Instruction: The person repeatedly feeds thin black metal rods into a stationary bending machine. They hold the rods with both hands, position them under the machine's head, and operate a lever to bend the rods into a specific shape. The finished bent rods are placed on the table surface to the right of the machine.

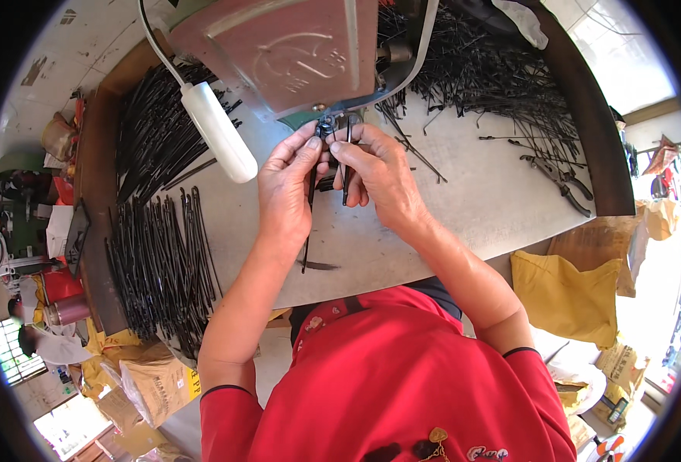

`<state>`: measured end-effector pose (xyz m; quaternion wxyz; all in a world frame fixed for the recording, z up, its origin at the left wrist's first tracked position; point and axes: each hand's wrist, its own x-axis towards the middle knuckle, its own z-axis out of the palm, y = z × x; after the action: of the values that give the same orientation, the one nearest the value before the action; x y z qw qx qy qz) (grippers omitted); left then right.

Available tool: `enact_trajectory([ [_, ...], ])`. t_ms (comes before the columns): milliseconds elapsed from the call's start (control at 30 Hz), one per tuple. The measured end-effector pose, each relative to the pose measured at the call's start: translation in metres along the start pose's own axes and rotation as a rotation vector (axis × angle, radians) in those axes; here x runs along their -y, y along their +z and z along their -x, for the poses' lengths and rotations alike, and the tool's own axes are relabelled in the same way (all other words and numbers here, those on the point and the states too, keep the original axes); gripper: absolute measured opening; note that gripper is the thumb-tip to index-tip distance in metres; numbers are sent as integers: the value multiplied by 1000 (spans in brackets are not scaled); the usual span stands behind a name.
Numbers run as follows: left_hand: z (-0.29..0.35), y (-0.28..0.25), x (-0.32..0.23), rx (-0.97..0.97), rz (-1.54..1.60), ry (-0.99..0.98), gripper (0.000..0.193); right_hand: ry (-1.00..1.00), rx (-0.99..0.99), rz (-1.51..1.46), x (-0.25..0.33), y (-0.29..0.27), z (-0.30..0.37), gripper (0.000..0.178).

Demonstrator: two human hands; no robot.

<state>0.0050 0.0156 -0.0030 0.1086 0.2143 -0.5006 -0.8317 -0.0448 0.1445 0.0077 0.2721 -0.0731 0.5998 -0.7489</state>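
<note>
While both hands work at the middle of the far edge, the grey bench (464, 212) spans most of the view, with dark raised rims along its left and right edges. Next in size: a reddish-brown machine (294, 58), its cover looming over the middle of the far edge. At the far right corner, a tangled heap of thin black strips (502, 69) spreads toward the right edge. Beside the left edge, down to the near left corner, lies a near bundle (163, 262), its strips roughly parallel; a far bundle (155, 131) of similar strips occupies the far left corner. Off the bench, beyond the near right corner, hangs a yellow sheet (568, 296).

Right hand (387, 173): thumb and fingers together, clamped on a dark strip (347, 169) that stands roughly square to the far edge. Left hand (288, 173): thumb and forefinger together, pinching a second dark strip (311, 189) just beneath the machine. The fingertips of both hands are near each other; whether the two strips join is hidden by the fingers.

A white lamp (219, 131) hangs left of the left hand, toward the far left corner. Smallest: dark pliers (560, 183), lying open near the right edge.
</note>
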Motion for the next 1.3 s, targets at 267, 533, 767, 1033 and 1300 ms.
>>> enact_trajectory([
  [267, -5, 9, 0, -8, 46, 16, 26, -15, -46, 31, 0, 2, -2, 21],
  [533, -6, 9, -2, 3, 27, 15, 25, -41, -49, 68, 1, 2, -4, 17],
  [767, -6, 9, 4, -36, 22, 41, 26, -85, -111, 163, -2, 7, -2, 14],
  [1033, -16, -4, -12, 87, -46, -89, 24, -96, -52, 378, 3, 1, -7, 17],
  [1300, -13, 0, -10, 83, -30, -49, 23, -155, -108, 269, -4, 4, -6, 17],
])
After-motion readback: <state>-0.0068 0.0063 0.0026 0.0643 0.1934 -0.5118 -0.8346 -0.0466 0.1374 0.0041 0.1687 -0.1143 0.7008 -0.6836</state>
